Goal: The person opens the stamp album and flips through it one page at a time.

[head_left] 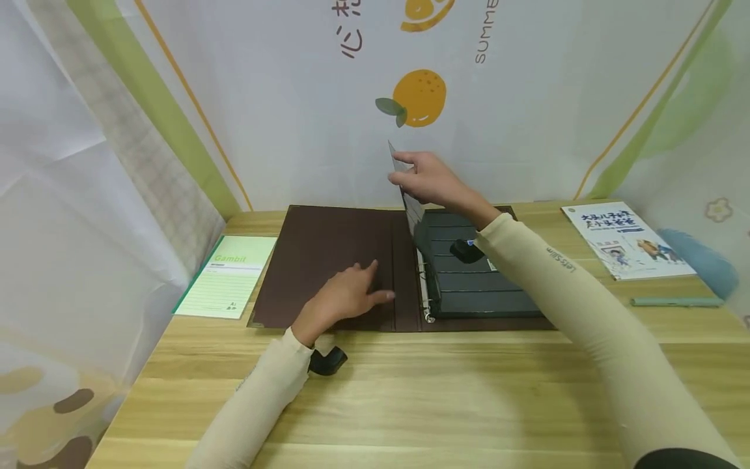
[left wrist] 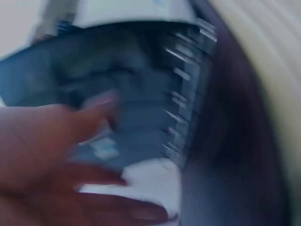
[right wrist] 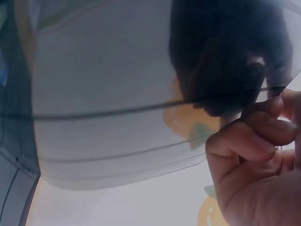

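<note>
A dark brown ring binder (head_left: 328,244) lies spread on the table, with black pocket pages (head_left: 480,280) stacked on its right side. My right hand (head_left: 430,179) pinches one glossy sheet (head_left: 415,218) by its outer edge and holds it upright above the rings (head_left: 426,306). In the right wrist view the sheet (right wrist: 103,80) is bowed and reflects the hand. Over the inside of the left cover is my left hand (head_left: 346,296), fingers loosely extended and holding nothing. Motion blurs the left wrist view.
A pale green notepad (head_left: 225,277) lies left of the binder. To its right are a white illustrated book (head_left: 628,240), a teal pen (head_left: 676,302) and a blue fuzzy item (head_left: 700,260). Printed curtain cloth (head_left: 281,117) hangs behind the wooden table (head_left: 410,391).
</note>
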{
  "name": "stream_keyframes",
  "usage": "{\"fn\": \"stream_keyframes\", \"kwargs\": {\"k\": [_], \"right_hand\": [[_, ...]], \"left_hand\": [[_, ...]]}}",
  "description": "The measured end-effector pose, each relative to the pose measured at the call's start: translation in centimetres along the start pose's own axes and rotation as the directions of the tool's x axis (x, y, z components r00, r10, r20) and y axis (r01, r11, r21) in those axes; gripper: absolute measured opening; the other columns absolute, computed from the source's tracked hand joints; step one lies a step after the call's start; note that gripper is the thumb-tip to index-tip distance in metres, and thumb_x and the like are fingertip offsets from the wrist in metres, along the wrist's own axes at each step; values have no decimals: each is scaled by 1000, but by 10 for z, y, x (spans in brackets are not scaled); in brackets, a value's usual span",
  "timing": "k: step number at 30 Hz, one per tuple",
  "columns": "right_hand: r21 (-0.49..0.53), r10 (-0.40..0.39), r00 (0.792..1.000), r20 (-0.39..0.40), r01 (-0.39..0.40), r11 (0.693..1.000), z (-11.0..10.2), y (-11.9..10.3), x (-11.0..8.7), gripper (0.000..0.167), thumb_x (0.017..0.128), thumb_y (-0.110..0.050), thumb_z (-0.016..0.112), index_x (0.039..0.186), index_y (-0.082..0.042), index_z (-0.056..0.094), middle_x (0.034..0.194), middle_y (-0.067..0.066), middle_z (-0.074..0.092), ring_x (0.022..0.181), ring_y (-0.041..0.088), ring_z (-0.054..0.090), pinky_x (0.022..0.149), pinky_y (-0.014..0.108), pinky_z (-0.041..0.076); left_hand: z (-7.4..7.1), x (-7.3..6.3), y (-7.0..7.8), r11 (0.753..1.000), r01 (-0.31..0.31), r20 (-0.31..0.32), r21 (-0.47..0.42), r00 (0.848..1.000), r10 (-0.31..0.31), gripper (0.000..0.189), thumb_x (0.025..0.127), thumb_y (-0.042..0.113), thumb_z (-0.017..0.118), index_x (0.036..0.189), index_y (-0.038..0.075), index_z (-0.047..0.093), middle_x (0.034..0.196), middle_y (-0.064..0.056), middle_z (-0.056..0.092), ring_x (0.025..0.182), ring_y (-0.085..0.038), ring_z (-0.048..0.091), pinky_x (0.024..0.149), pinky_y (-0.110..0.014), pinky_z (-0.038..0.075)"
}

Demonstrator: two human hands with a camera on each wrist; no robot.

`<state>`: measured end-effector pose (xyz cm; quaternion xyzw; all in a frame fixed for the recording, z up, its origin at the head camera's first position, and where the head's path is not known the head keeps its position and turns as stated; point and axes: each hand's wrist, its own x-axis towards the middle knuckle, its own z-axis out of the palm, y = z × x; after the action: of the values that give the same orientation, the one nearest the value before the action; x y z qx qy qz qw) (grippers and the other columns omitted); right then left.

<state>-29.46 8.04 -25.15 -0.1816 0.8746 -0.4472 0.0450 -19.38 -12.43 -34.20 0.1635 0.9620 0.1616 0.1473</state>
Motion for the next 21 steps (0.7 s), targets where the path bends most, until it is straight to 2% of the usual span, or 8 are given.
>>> {"fn": "stream_keyframes", "kwargs": {"k": [2,6,7,8,12,15,17,21], "right_hand": [[-27,-5,1000,-13,5,1000,6,-2,2,62,100,-29,54,157,-10,38,48,-8,36,41,9,29,47,25,30],[-84,-7,999,-41,4,996,16,-4,4,65,101,-33,57,155,-4,39,47,-8,35,40,8,28,45,23,29],[-96,-7,999,-43,3,995,17,-5,4,66,101,-35,57,155,-3,38,47,-7,35,40,8,27,45,23,28],[-112,-10,999,-39,5,994,18,-5,4,67,101,-37,57,155,-2,38,47,-7,35,40,8,28,45,23,27],[-127,-24,999,-26,21,992,19,-7,1,69,102,-42,56,155,-3,38,48,-8,36,41,9,29,47,24,27],[-122,-7,999,-43,1,992,15,-4,-3,66,103,-43,55,155,-7,39,48,-7,38,43,9,34,48,26,29],[-109,6,998,-56,-12,994,12,0,-5,63,103,-42,54,155,-8,41,49,-6,40,44,11,36,49,27,31],[-71,19,998,-59,-24,997,5,13,-8,61,104,-41,53,153,-7,43,52,-5,45,47,11,40,51,28,35]], "left_hand": [[-13,-5,8,941,-112,-153,-320,986,65,68,105,49,49,157,9,36,123,-19,69,109,-33,69,92,-47,57],[-33,-11,30,563,-333,-352,-757,933,79,58,106,43,50,155,14,42,139,-11,62,118,-29,68,81,-41,62],[-36,-12,36,486,-347,-357,-802,931,76,60,105,41,54,156,15,40,148,-11,56,122,-30,66,81,-42,62],[-39,-13,40,448,-353,-357,-821,931,79,62,104,38,56,157,14,37,152,-14,52,122,-31,66,80,-42,63],[-43,-15,47,456,-296,-307,-839,950,52,67,100,16,62,159,13,32,145,-19,56,79,-22,76,73,-43,63],[-46,-13,45,455,-266,-279,-850,959,39,67,96,0,56,158,12,34,95,-12,68,44,-7,48,69,-44,63],[-47,-12,42,455,-262,-273,-851,961,44,69,94,-5,53,158,12,34,68,-3,49,42,-7,26,67,-45,63],[-48,-11,36,485,-245,-259,-839,965,40,75,90,-9,53,159,15,34,73,-4,57,43,-8,37,66,-47,63]]}}
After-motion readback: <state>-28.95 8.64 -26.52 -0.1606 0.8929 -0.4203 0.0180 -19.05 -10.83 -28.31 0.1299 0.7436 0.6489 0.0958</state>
